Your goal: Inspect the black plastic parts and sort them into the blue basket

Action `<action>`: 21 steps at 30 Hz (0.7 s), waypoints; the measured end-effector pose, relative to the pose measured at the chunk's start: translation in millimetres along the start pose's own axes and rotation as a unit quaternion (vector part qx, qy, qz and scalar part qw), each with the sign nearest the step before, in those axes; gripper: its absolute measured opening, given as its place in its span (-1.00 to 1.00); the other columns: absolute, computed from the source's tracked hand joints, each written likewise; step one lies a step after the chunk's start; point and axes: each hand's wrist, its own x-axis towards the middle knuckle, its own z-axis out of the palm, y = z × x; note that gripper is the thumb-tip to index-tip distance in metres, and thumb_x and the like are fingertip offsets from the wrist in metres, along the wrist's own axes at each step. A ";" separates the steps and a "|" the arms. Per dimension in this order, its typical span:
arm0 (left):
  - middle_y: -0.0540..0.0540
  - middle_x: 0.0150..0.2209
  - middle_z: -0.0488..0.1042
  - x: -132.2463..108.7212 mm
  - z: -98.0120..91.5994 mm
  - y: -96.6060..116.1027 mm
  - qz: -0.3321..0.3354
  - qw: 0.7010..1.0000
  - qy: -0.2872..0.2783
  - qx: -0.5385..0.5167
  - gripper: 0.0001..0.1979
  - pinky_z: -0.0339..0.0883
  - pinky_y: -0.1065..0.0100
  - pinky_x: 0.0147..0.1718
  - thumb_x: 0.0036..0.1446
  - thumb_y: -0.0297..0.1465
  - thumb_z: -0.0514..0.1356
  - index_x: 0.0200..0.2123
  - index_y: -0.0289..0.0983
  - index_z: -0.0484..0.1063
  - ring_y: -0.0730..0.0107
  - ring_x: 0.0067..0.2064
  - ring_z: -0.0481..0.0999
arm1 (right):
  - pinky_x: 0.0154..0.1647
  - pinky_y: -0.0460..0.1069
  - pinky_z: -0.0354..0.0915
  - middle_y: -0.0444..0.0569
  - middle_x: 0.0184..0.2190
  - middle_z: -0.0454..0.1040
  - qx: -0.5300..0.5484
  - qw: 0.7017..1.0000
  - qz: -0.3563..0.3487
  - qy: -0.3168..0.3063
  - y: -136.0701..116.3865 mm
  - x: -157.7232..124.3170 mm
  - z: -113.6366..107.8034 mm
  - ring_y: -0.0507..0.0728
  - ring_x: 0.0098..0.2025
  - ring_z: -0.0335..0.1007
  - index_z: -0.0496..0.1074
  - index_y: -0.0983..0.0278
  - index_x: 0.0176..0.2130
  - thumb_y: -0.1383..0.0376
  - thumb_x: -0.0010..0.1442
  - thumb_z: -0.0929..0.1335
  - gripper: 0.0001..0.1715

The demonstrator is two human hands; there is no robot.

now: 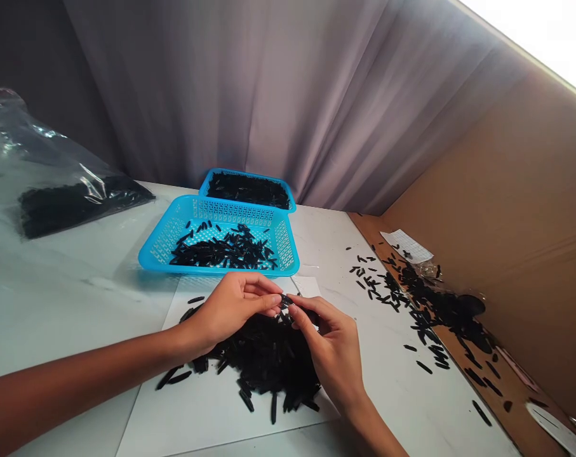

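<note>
Above a heap of small, long black pieces (273, 362), my left hand (235, 308) and my right hand (335, 343) meet at the fingertips. Between them is one small black piece (286, 301), too small to name its kind. The thumb and fingers of each hand pinch it from opposite sides. The heap lies on a white sheet (159, 419). Just beyond my hands stands a blue perforated basket (154, 244) with a loose layer of similar black pieces inside.
Behind it, a second blue basket (291, 204) is filled with black pieces. A clear plastic bag (54, 152) with dark contents lies at the left. More black pieces (425, 317) are scattered rightward onto brown cardboard (516, 393), near a paper slip (406, 246). A grey curtain (249, 82) hangs behind.
</note>
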 end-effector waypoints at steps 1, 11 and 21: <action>-0.09 -0.33 0.61 0.9 -0.6 -0.6 0.004 1.000 -0.002 0.003 -0.77 0.46 0.35 -0.18 0.04 -0.35 0.37 -0.25 -0.36 0.54 0.40 -0.29 0.59 | -0.34 0.01 0.30 -0.06 -0.36 0.57 -0.001 1.000 0.000 0.000 0.4 -0.1 -0.2 0.13 -0.38 0.45 0.62 0.17 -0.11 0.23 0.25 0.41 -0.78; -0.09 -0.37 0.61 2.1 0.0 0.7 0.030 0.999 -0.019 0.028 -0.83 0.47 0.37 -0.23 0.08 -0.35 0.33 -0.31 -0.35 0.58 0.40 -0.31 0.58 | -0.34 0.00 0.31 -0.08 -0.35 0.59 -0.002 1.000 0.003 0.007 -2.6 0.6 1.2 0.11 -0.39 0.47 0.62 0.17 -0.14 0.23 0.25 0.41 -0.80; -0.05 -0.36 0.63 -0.5 -0.5 1.4 0.016 0.999 -0.029 0.027 -0.85 0.45 0.40 -0.18 0.06 -0.38 0.36 -0.27 -0.30 0.60 0.42 -0.28 0.59 | -0.34 -0.03 0.33 -0.08 -0.34 0.61 0.010 1.000 0.006 0.026 -6.1 0.0 0.7 0.09 -0.40 0.46 0.63 0.17 -0.17 0.23 0.23 0.42 -0.82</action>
